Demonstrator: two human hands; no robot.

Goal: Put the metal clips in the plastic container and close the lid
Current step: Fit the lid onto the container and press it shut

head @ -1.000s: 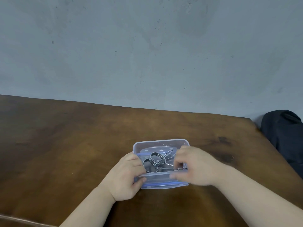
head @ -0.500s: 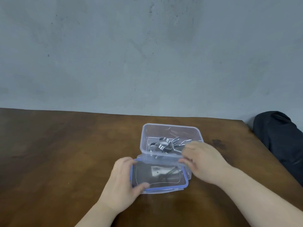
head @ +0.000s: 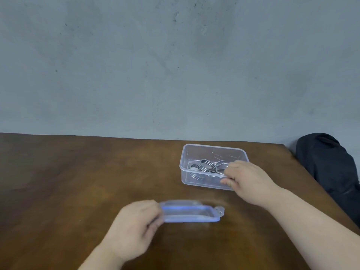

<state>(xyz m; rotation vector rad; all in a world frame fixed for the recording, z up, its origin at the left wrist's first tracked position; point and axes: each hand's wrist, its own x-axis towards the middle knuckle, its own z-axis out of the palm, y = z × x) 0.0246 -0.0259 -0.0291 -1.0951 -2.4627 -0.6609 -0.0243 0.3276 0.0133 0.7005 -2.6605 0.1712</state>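
Note:
A clear plastic container [head: 194,152] stands open on the brown table, right of the middle. Several coiled metal clips [head: 207,166] lie inside it. My right hand [head: 246,180] grips the container's near right wall, thumb outside and fingers over the rim. The lid [head: 190,211], clear with a blue rim, is off the container and closer to me, blurred by motion. My left hand [head: 134,227] pinches the lid's left end, holding it just above the table.
The wooden table [head: 78,182] runs up to a grey wall. Its right edge slants past my right forearm. A dark bag or garment [head: 329,168] sits beyond that edge at the far right.
The lid has come off the container. My left hand drew it toward me and left, while my right hand pushed the container away to the right.

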